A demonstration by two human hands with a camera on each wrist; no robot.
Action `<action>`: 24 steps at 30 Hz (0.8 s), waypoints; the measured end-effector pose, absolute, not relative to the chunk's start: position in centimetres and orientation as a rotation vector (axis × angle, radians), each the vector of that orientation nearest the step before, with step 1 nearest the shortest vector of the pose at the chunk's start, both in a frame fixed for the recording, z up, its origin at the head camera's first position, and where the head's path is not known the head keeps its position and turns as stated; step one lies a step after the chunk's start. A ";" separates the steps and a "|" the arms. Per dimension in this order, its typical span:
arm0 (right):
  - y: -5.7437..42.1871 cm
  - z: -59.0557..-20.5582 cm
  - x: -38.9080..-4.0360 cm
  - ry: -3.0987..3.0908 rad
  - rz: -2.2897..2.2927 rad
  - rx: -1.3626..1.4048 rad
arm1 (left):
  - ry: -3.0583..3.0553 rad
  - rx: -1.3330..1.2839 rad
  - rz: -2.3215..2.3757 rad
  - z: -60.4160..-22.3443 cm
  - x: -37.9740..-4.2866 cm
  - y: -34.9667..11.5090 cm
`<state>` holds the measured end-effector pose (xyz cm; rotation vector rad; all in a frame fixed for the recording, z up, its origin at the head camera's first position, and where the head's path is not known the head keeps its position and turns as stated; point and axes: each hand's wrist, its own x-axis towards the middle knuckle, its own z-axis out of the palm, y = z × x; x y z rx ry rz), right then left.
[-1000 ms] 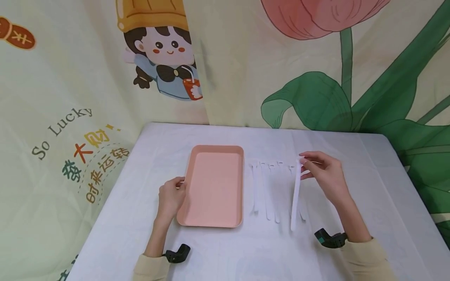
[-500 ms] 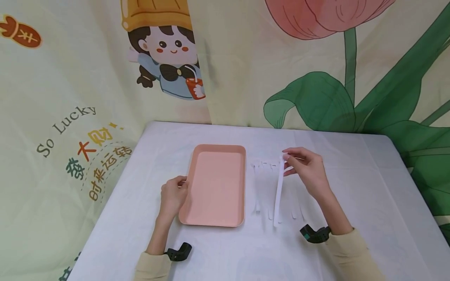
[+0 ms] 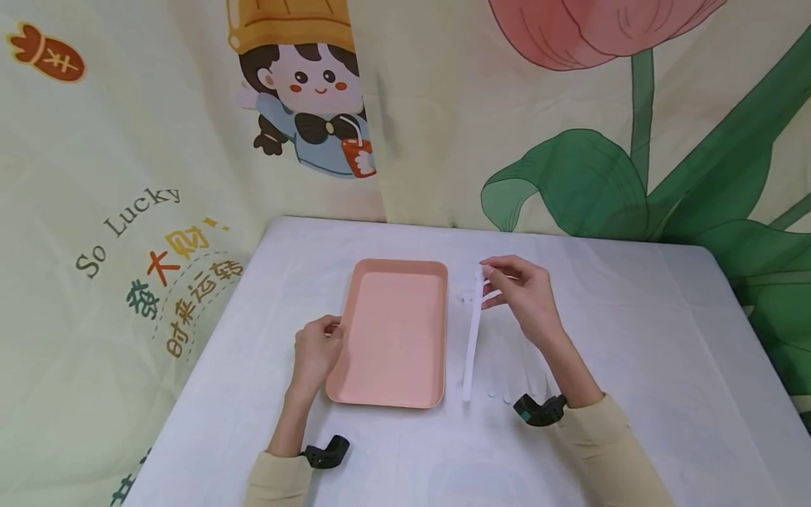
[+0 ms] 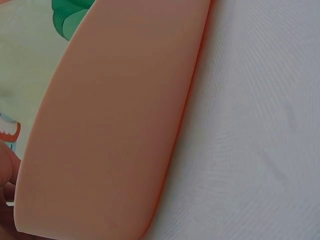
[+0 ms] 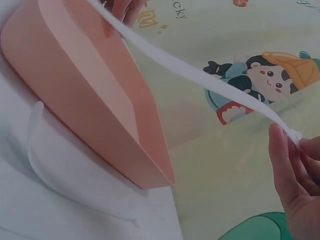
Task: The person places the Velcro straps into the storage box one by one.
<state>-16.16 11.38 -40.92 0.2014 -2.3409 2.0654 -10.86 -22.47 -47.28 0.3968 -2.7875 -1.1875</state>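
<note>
At the right of the pink rectangular tray [image 3: 395,331], a flat white strip [image 3: 472,338] is held at its far end between thumb and fingertips of the right hand [image 3: 521,292]. Its long axis runs nearly parallel to the tray's long side, the free end pointing toward the person and slightly left; whether that end touches the tabletop [image 3: 393,454] cannot be told. The right wrist view shows the strip bowing gently along its length. Beneath and beside it, thinner-looking white strips [image 5: 31,145] lie on the tabletop, one curved near the tray wall. The left hand [image 3: 317,352] grips the tray's left edge; the tray's long axis runs from near to far.
</note>
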 end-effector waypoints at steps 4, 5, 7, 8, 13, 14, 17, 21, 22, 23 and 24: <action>10.1 -41.1 -16.6 -2.305 2.119 0.212 | -2.794 0.387 -1.185 -47.3 -10.9 -22.5; 9.7 -41.1 -16.7 -2.296 2.133 0.212 | -2.797 0.383 -1.186 -47.2 -10.9 -22.5; 9.0 -41.2 -17.0 -2.278 2.163 0.215 | -2.805 0.380 -1.188 -47.2 -10.9 -22.6; 8.6 -41.3 -17.1 -2.271 2.179 0.215 | -2.808 0.380 -1.188 -47.2 -10.9 -22.6; 6.7 -41.6 -17.7 -2.237 2.262 0.210 | -2.806 0.373 -1.203 -47.0 -10.8 -22.6; 6.3 -41.6 -17.8 -2.223 2.286 0.208 | -2.804 0.372 -1.204 -47.0 -10.8 -22.6; 5.1 -41.9 -18.3 -2.189 2.347 0.210 | -2.804 0.373 -1.200 -47.0 -10.8 -22.5; 3.2 -42.3 -19.0 -2.146 2.444 0.204 | -2.804 0.385 -1.194 -47.1 -10.8 -22.6; 2.7 -42.4 -19.1 -2.140 2.466 0.198 | -2.802 0.386 -1.197 -47.1 -10.8 -22.6; 2.2 -42.5 -19.2 -2.140 2.481 0.191 | -2.801 0.386 -1.197 -47.1 -10.7 -22.6; 1.7 -42.6 -19.3 -2.138 2.497 0.185 | -2.801 0.384 -1.197 -47.1 -10.7 -22.6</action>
